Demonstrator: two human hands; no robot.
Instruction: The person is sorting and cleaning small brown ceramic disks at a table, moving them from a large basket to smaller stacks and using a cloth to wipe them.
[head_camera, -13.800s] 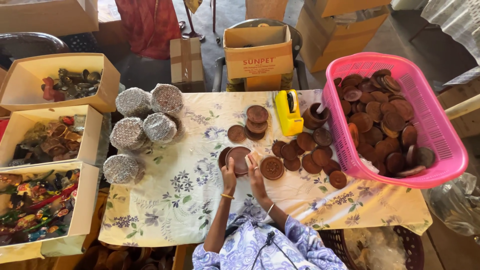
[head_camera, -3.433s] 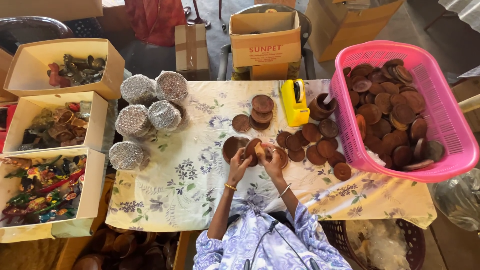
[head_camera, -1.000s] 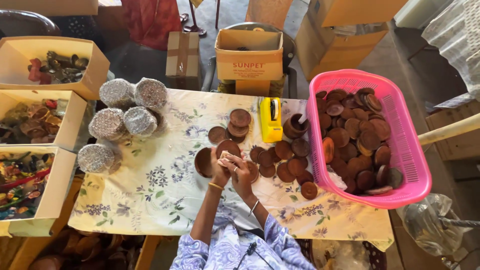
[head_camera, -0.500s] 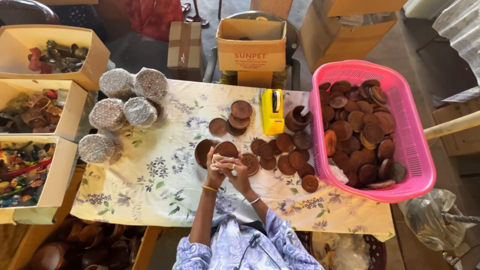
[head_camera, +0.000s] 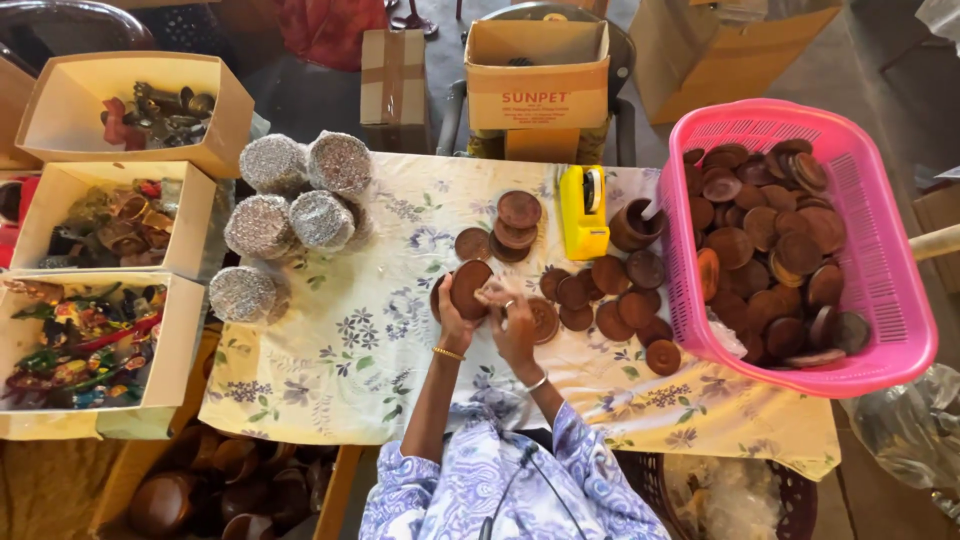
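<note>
Holding a round brown clay disc (head_camera: 469, 288) tilted up off the worktop (head_camera: 330, 370), the left hand (head_camera: 455, 322) has its grip closed about the disc's lower edge; half a second ago the same disc sat in the same hand at much the same spot, so the hold has lasted

Right hand (head_camera: 515, 330): fingers curled, fingertips meeting the left hand at a small pale scrap (head_camera: 491, 292) pinched beside the disc; what the scrap is cannot be told. A second ago both hands were bunched closer together over the disc; now they stand a little apart, the disc's face showing

Item, second brown clay disc (head_camera: 543, 320): flat on the floral cloth, just beside the right hand, partly hidden by it

Item, loose brown discs (head_camera: 610, 300): spread toward the right edge of the worktop, unchanged in layout

Item, short stack of brown discs (head_camera: 517, 225): near the far edge, unchanged

Item, yellow tape dispenser (head_camera: 583, 212): upright by the far edge, beside a small brown clay pot (head_camera: 634, 225)

Item, pink plastic basket (head_camera: 860, 290): overhanging the right edge, heaped with like discs

Item, foil-wrapped round bundles (head_camera: 290, 205): clustered at the far left corner

Item, open cardboard boxes (head_camera: 110, 230): off the left edge, filled with mixed coloured goods

Judgement: work on the held disc appears mid-way, neither set down nor swapped
</note>
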